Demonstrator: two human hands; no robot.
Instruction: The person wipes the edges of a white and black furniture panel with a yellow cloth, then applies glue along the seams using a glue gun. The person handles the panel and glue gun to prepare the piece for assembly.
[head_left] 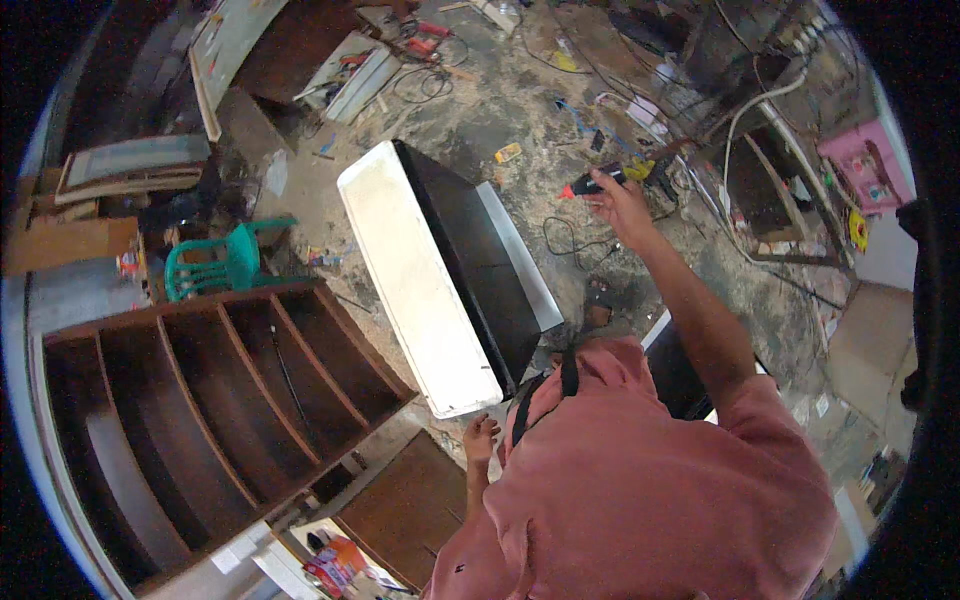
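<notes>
My right hand point(622, 208) is stretched forward above the floor, its fingers closed round a small dark bottle point(606, 180) with a pointed red tip. What the bottle contains does not show. My left hand point(481, 437) hangs low, just beside the near end of a box-shaped cabinet point(420, 290), fingers loosely bent and nothing visible in them. The cabinet has a white panel facing up and black sides; it lies slanted in front of me. A pale board point(522, 258) sticks out along its right side.
A brown shelf unit point(200, 400) with several compartments lies at left, a green plastic chair point(225, 262) behind it. Cables point(575, 245), a yellow packet point(508, 152) and scraps litter the floor. At far right stands a pink panel point(868, 165). Red tools point(425, 42) lie farther off.
</notes>
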